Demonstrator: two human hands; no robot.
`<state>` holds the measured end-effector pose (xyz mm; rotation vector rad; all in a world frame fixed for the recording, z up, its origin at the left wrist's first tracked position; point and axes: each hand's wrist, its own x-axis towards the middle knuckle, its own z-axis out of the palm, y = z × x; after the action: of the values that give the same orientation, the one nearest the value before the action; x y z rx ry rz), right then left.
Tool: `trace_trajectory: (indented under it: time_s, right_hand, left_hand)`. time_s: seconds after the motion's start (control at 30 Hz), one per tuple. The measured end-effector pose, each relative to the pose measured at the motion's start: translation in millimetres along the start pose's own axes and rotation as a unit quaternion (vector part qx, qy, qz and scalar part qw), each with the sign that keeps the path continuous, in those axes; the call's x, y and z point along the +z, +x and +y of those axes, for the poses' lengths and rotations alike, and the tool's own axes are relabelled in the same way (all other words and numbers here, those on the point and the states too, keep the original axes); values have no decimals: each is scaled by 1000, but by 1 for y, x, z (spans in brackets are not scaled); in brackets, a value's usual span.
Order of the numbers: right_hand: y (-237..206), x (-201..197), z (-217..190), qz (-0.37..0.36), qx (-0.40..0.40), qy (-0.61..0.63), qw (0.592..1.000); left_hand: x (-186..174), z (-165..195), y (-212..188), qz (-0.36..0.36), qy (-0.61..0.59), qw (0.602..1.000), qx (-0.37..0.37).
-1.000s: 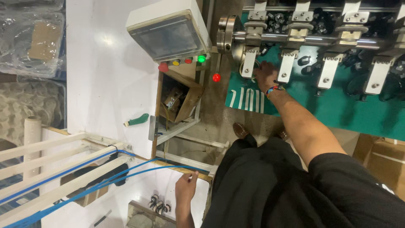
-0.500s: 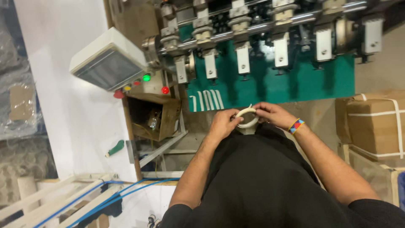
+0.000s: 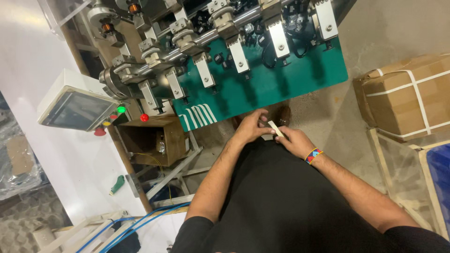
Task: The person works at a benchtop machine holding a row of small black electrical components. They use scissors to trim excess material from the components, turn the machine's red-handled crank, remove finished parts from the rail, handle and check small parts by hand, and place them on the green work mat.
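Note:
My left hand point(image 3: 251, 128) and my right hand point(image 3: 295, 140) meet in front of my black-clad body. Together they grip a small cream roll of tape point(image 3: 274, 129), seen almost edge-on between the fingers. A multicoloured band point(image 3: 313, 155) circles my right wrist. Just beyond the hands stands a green machine panel point(image 3: 276, 84) carrying a row of metal clamps point(image 3: 239, 51) on a shaft.
A grey control box with a screen point(image 3: 75, 105) hangs at the left, with green and red lights beside it. Below it sits an open brown box point(image 3: 152, 138). A strapped cardboard carton point(image 3: 408, 96) lies on the floor at right. Blue hoses point(image 3: 136, 222) run bottom left.
The view swung right and closer. A second ago my right hand reached to the machine and my left hung low; now both hands hold the tape roll, turned more edge-on.

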<state>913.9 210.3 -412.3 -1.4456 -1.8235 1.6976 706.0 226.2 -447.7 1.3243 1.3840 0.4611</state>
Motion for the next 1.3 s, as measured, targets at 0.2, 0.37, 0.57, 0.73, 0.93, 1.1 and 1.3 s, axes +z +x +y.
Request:
trace_trajectory:
  time_s: [0.2, 0.37, 0.57, 0.73, 0.93, 1.1, 1.3]
  right_hand:
    - [4, 4, 5, 20, -40, -13, 999]
    - [21, 8, 5, 32, 77, 62, 995]
    - [45, 17, -14, 78, 161, 194, 965]
    - [72, 31, -19, 107, 159, 251, 949]
    - [113, 40, -10, 70, 247, 117, 959]
    - [95, 56, -23, 78, 177, 48, 980]
    - [72, 58, -44, 72, -40, 18, 996]
  left_hand:
    - [2, 9, 32, -81, 133, 988, 23]
    - [-1, 19, 43, -34, 254, 964, 68]
    - [-34, 31, 74, 88, 343, 928, 119]
    - [-51, 14, 91, 126, 314, 937, 83]
    - [-57, 8, 101, 160, 223, 962, 4]
    - [-70, 1, 70, 215, 236, 946, 53]
    - [-61, -22, 36, -74, 129, 984, -99]
